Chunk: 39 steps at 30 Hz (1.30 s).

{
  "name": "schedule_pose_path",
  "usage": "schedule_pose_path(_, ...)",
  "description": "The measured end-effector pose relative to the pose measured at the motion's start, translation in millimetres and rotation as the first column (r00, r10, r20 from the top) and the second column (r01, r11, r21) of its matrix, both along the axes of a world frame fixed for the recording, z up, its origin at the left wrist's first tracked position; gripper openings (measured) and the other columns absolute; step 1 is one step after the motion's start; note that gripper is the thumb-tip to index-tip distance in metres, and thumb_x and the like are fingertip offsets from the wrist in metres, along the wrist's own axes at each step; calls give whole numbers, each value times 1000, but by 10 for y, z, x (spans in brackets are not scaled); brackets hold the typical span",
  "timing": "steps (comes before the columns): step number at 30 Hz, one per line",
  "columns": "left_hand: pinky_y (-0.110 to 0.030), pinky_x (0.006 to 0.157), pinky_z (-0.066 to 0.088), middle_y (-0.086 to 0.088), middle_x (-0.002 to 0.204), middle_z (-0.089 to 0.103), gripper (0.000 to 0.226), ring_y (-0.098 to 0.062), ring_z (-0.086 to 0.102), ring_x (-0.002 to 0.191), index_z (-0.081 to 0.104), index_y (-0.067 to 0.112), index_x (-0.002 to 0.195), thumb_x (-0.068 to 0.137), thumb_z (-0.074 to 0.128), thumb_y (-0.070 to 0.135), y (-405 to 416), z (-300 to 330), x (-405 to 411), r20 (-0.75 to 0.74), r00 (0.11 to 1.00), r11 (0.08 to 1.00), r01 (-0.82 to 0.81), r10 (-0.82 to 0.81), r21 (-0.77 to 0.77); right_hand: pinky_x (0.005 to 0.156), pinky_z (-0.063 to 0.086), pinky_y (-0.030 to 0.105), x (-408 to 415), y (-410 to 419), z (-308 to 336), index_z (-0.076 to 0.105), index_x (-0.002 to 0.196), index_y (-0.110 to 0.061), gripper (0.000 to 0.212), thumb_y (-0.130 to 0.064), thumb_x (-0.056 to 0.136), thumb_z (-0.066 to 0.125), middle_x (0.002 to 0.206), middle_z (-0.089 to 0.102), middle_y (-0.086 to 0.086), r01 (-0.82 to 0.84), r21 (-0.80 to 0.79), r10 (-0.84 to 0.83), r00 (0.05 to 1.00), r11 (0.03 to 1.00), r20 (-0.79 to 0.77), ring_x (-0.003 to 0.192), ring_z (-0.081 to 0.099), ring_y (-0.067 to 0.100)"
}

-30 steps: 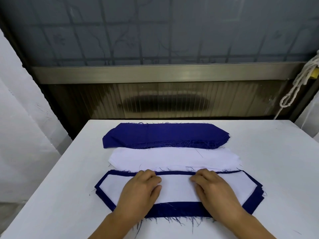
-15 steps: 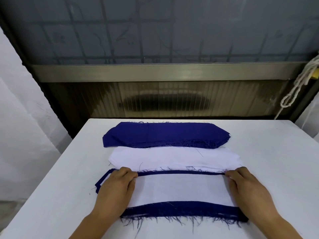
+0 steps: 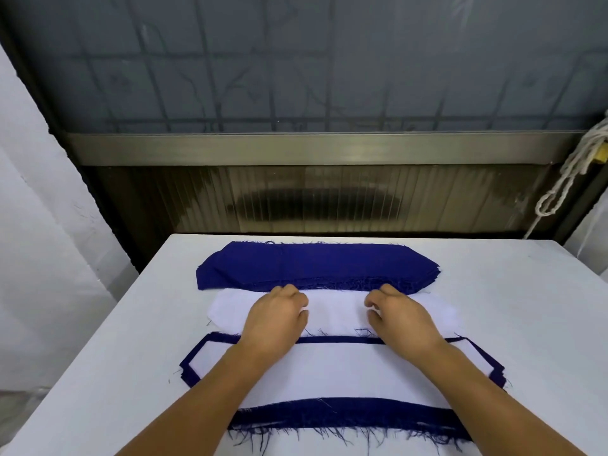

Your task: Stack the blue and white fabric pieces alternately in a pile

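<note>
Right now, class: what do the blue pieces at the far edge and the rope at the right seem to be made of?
Blue pieces: woven cloth, matte, probably cotton or a blend; loose threads fray from the cut edges. Rope: off-white twisted cord, likely cotton or similar fibre; strands visibly wound, hanging limp in loops.

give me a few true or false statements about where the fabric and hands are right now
1. The blue stack lies at the far end of the table. True.
2. A blue piece tops the near pile. False: a white piece is on top, with blue showing round its edges.
3. Both hands are over the white stack in the middle. True: the left hand and right hand are there, fingers curled.
4. The rope lies on the table. False: it hangs at the far right, off the table.
</note>
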<state>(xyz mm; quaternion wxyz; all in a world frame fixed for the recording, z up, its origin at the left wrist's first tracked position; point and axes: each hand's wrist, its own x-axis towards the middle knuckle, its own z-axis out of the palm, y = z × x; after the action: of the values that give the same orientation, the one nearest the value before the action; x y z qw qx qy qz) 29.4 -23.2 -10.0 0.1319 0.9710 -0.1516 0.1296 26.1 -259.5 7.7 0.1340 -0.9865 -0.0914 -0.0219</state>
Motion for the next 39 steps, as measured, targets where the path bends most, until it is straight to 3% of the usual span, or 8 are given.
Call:
schedule_pose_path(5,-20,80,42,11,112,54,23,-9,48,97,62,25,111,99,48,37,58,-187,132,-69,997,998,-48,46,-38,62,45,26,155,-49,-191,57,99,-20,13,-24,97,45,96,54,-5,78,34,-79,997,996,16,76,56,15)
schedule_pose_path(12,-21,67,43,7,96,55,23,-11,48,81,65,21,100,97,43,14,186,-144,217,-8,982,980,-189,190,54,58,37,28,290,-258,-231,48,92,-22,8,-15,93,44,94,58,-3,189,-106,-184,982,976,51,72,49,17)
schedule_pose_path(17,-29,96,43,1,127,56,36,-18,50,112,57,19,130,95,53,16,117,-62,410,108,981,987,-161,160,0,91,43,32,484,-158,-200,59,123,-17,32,-13,91,55,117,58,0,71,84,-92,953,994,289,103,52,22)
schedule_pose_path(20,-32,116,24,0,154,34,49,-19,29,141,37,19,148,100,46,26,118,-73,565,17,983,983,-182,181,29,113,29,33,602,-142,-203,47,140,-17,45,-18,96,51,143,47,-1,43,59,-56,971,997,232,132,40,18)
schedule_pose_path(25,-30,117,20,4,155,33,47,-15,28,143,35,22,149,104,36,33,158,-206,582,44,984,976,-175,171,128,112,30,30,625,-204,-320,57,135,-20,36,-24,101,47,141,53,-4,69,46,-79,961,997,267,131,46,15)
schedule_pose_path(28,-32,110,35,1,143,52,38,-17,47,133,54,18,137,100,51,26,156,-209,560,121,980,977,-172,157,129,104,41,34,612,-188,-326,68,122,-15,28,-18,98,54,127,64,-1,60,53,-74,942,997,328,119,58,19)
schedule_pose_path(32,-33,73,59,-3,96,75,26,-22,72,87,78,13,88,64,88,9,134,-140,516,244,965,981,-136,99,139,79,54,37,587,-179,-300,77,94,-10,13,-6,84,71,95,74,1,54,98,-90,903,994,419,88,68,24)
schedule_pose_path(39,-29,48,45,4,61,61,22,-14,51,52,70,18,62,62,82,0,143,-93,465,273,950,981,-177,149,81,57,43,28,595,-171,-318,66,72,-13,21,3,67,79,70,63,-3,50,173,-127,874,984,469,63,54,19)
